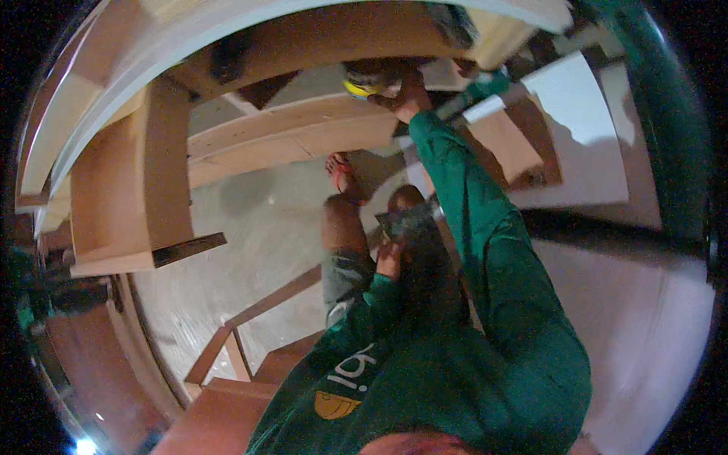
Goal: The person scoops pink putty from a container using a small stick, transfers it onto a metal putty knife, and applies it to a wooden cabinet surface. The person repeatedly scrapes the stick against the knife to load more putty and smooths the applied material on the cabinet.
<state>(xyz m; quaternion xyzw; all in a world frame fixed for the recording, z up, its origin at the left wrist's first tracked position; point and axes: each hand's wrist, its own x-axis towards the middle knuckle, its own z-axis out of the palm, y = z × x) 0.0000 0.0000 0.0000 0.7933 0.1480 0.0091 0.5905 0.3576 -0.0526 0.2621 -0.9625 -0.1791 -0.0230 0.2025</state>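
R hand is stretched far fwd on a green sleeve; by its fingers, a dark, yellow-rimmed thing is gripped, kind unclear (blur). That thing is held up nr the underside of a wide wooden beam, above a pair of long planks. L hand is held low, btwn the legs & close to the body, fingers curled; a dark grey piece is seen just beyond it, but whether it's gripped can't be made out.

Further out: a bare foot w/ a red strap is set on the pale floor. To the left, a boxy wooden unit is seen; overhead, a curved-looking white edge is bent by the lens. To the right, a white sheet is partly shadowed, w/ a brown panel beside it. Lower left, a wooden frame is seen.
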